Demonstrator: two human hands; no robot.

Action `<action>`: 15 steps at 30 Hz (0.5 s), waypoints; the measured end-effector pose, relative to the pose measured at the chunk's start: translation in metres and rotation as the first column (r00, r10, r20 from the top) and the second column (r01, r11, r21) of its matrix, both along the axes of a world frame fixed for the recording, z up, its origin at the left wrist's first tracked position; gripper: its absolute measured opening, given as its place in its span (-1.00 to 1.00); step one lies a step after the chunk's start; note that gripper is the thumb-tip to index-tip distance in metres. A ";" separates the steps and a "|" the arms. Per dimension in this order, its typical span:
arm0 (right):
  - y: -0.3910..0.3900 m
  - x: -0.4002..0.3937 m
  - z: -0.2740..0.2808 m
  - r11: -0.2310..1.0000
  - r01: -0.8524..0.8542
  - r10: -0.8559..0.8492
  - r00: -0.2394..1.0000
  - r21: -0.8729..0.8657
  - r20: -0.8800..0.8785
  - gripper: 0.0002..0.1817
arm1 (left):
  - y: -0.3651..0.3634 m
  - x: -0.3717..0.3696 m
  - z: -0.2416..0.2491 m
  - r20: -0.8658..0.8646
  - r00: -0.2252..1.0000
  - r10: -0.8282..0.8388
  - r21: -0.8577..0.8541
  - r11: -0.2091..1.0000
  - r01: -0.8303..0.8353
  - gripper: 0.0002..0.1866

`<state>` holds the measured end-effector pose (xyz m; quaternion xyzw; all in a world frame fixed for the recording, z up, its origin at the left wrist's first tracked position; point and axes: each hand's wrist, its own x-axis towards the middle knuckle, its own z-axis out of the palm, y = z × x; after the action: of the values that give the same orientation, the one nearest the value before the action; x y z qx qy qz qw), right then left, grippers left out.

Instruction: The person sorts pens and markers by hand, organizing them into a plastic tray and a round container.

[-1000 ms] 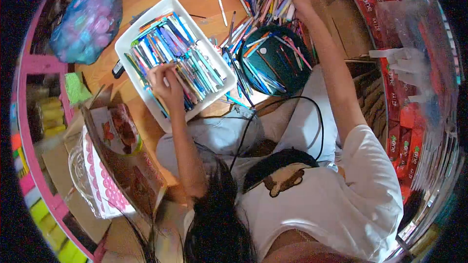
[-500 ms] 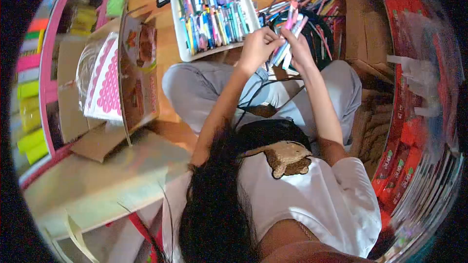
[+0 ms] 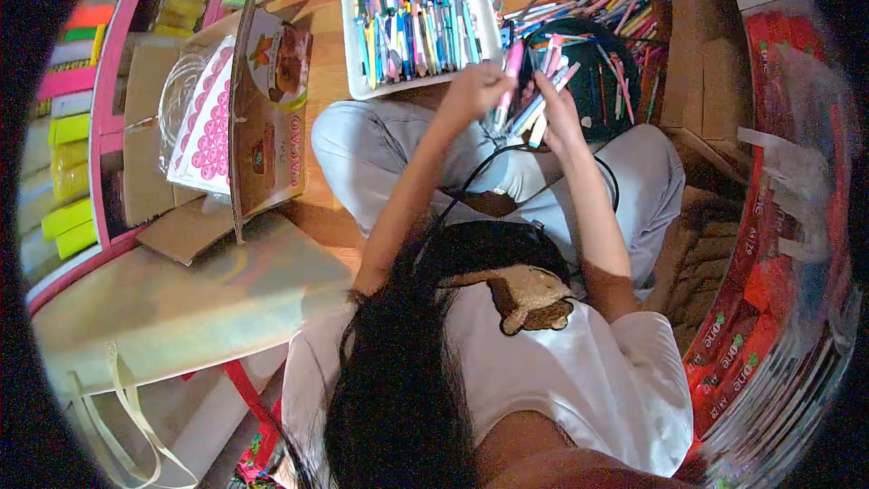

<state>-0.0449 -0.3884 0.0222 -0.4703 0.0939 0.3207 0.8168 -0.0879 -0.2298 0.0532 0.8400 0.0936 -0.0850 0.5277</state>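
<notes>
Person seated on a wooden floor [image 3: 326,72], seen from overhead; both hands raised above the lap in upper centre of frame.

Right hand [image 3: 558,118]: fingers closed around a bundle of pens [image 3: 536,98], a fanned handful of pink, blue and white barrels pointing up and left. How many pens it holds cannot be told.

Left hand [image 3: 477,89]: just left of the bundle, fingers pinched on 1 pink pen [image 3: 510,72], held near upright. Whether that pen touches the bundle cannot be told.

White tray [image 3: 355,36]: top centre of frame, on the floor just above the left hand, packed with pens laid in rows.

Dark green round bin [image 3: 597,63]: right of the tray, behind the right hand, pens lying in and across it. Loose pens [image 3: 602,0] scattered on the floor above it.

Printed cardboard box [image 3: 267,109], marked CACAO, stands open at left of frame. Red packets [image 3: 769,244] stacked along the right edge. Black cable [image 3: 471,186] runs across the lap.
</notes>
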 end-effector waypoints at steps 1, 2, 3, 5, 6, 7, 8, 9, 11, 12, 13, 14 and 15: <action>-0.001 0.002 0.001 1.000 -0.009 0.009 0.999 0.015 -0.031 -0.82 | 0.007 0.004 -0.003 0.079 0.988 0.131 -0.047 0.991 -0.128 -0.67; -0.003 0.004 0.003 0.999 -0.017 0.019 0.998 0.029 -0.063 -0.84 | 0.014 0.009 -0.009 0.149 0.953 0.263 -0.105 0.963 -0.249 -0.63; -0.003 0.005 0.004 1.000 0.005 -0.006 0.998 -0.002 -0.068 -0.85 | 0.028 0.018 -0.017 0.191 0.936 0.294 -0.089 0.955 -0.282 -0.63; -0.004 0.007 0.005 1.000 -0.015 0.015 0.998 0.009 -0.067 -0.85 | 0.055 0.046 -0.044 0.200 0.900 0.387 -0.134 0.921 -0.367 -0.61; -0.004 0.007 0.006 1.000 -0.026 0.027 0.997 0.013 -0.067 -0.85 | 0.058 0.058 -0.047 0.197 0.893 0.406 -0.046 0.913 -0.405 -0.62; -0.002 0.006 0.007 1.000 0.012 -0.011 0.998 0.027 -0.067 -0.85 | 0.060 0.068 -0.049 0.197 0.884 0.423 0.043 0.898 -0.439 -0.63; 0.000 0.006 0.007 1.000 0.011 -0.009 0.997 0.024 -0.071 -0.85 | 0.062 0.078 -0.050 0.200 0.876 0.439 0.131 0.874 -0.468 -0.63; 0.000 0.005 0.007 1.000 0.010 -0.008 0.997 0.021 -0.073 -0.85 | 0.065 0.088 -0.064 0.217 0.892 0.396 0.154 0.889 -0.432 -0.64; 0.000 0.004 0.005 1.000 -0.010 0.012 0.995 0.021 -0.097 -0.86 | 0.068 0.097 -0.096 0.244 0.920 0.305 0.202 0.912 -0.356 -0.67; 0.000 0.004 -0.002 0.999 -0.027 0.031 0.995 0.034 -0.095 -0.88 | 0.064 0.096 -0.091 0.259 0.918 0.300 0.238 0.902 -0.361 -0.68; 0.001 0.003 -0.002 0.999 -0.014 0.017 0.996 0.030 -0.093 -0.88 | 0.058 0.092 -0.082 0.272 0.916 0.293 0.273 0.889 -0.366 -0.68; 0.003 0.002 0.000 1.000 0.000 0.003 0.996 0.027 -0.091 -0.88 | 0.053 0.089 -0.073 0.285 0.915 0.286 0.310 0.876 -0.370 -0.69; 0.004 0.001 0.000 0.999 -0.012 0.015 0.996 0.033 -0.091 -0.88 | 0.052 0.090 -0.073 0.276 0.912 0.302 0.383 0.836 -0.393 -0.69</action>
<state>-0.0441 -0.3847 0.0223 -0.4424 0.1230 0.3487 0.8170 0.0025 -0.1780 -0.0202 0.9083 0.2070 0.1223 0.3423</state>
